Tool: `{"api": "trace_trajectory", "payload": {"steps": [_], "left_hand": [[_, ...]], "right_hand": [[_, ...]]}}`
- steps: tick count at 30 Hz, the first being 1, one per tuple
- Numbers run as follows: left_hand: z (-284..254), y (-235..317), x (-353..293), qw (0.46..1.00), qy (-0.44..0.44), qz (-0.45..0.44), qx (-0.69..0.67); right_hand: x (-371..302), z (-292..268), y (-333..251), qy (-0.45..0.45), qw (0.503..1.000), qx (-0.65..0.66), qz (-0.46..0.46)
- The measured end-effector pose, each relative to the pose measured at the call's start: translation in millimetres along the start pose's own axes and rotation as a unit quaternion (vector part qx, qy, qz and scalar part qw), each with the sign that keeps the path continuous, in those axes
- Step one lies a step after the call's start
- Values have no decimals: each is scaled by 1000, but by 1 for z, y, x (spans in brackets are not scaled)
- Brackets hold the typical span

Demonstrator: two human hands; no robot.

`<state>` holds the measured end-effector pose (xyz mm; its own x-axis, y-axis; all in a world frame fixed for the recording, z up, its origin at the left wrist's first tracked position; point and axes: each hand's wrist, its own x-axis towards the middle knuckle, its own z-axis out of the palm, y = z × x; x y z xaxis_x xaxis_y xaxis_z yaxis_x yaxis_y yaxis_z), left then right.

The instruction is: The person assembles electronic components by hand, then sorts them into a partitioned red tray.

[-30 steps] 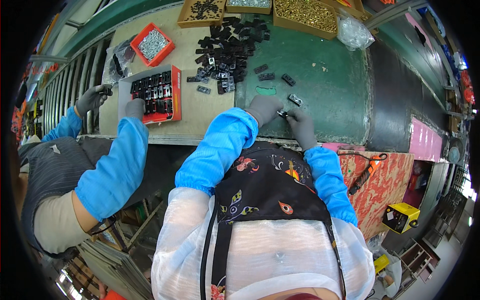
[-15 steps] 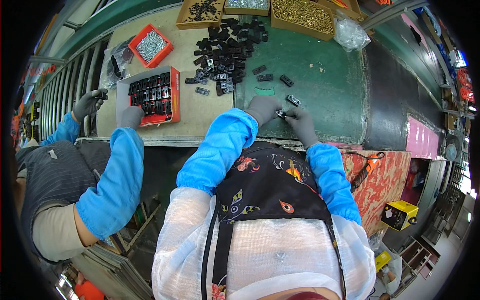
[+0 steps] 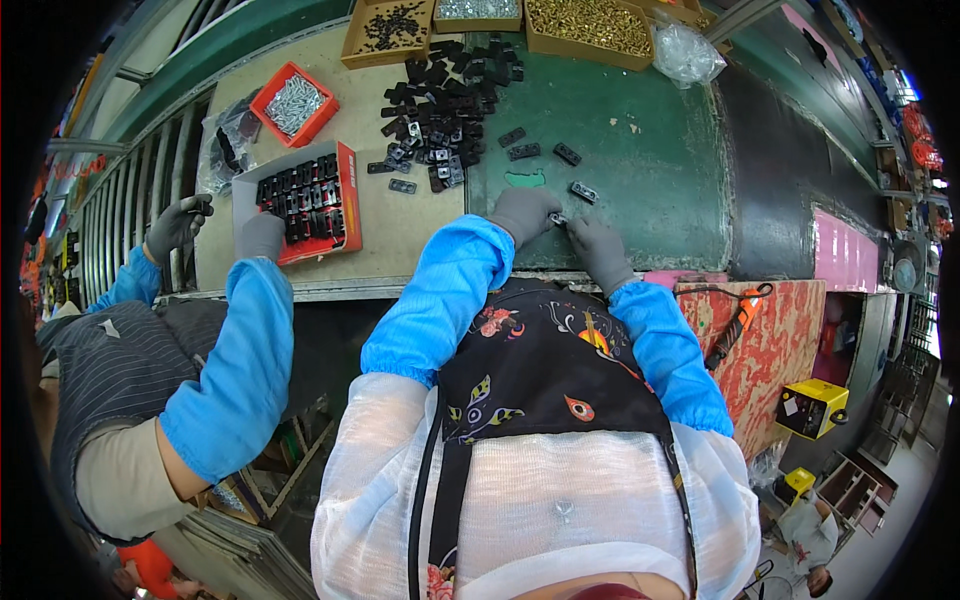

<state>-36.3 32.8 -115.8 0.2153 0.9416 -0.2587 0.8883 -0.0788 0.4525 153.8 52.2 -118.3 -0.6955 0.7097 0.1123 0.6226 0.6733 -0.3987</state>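
Observation:
In grey gloves, my two hands meet over the green tabletop near its front edge. My left hand [image 3: 525,214] pinches a small shiny metal-and-black clip [image 3: 557,218] at its fingertips. Close beside it, my right hand [image 3: 600,252] has its fingers drawn together at the clip's near side; whether they grip anything is hidden. Just beyond lies a black rectangular clip [image 3: 584,192] with a metal insert, and a few similar black pieces [image 3: 524,152] are scattered farther off. A large heap of black clips [image 3: 440,120] spreads to the left.
To my left a co-worker's gloved hands [image 3: 262,237] work by a box of black parts [image 3: 348,200]. A red bin [image 3: 325,112] holds screws. Cardboard trays [image 3: 590,50] of small hardware and a plastic bag [image 3: 688,60] line the back. An orange-black tool [image 3: 738,325] lies at right.
The clip has shifted slightly up and left between my hands, and my right fingers have drawn back a little from it. The whole view has shifted slightly.

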Motion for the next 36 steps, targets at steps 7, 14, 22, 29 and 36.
{"api": "trace_trajectory", "payload": {"steps": [7,14,22,29,36], "left_hand": [[-5,4,5,1000,0,10,25],[-3,3,4,999,-13,12,32],[1,2,4,999,5,16,31],[5,-2,8,999,0,36,24],[-2,0,2,998,17,57,6]], "right_hand": [[10,0,-6,-22,998,-40,38],[-2,-20,-7,-34,965,192,177],[35,-40,-51,-260,928,-178,198],[45,-31,-33,-292,929,-176,141],[58,-34,-39,-347,908,-203,118]]}}
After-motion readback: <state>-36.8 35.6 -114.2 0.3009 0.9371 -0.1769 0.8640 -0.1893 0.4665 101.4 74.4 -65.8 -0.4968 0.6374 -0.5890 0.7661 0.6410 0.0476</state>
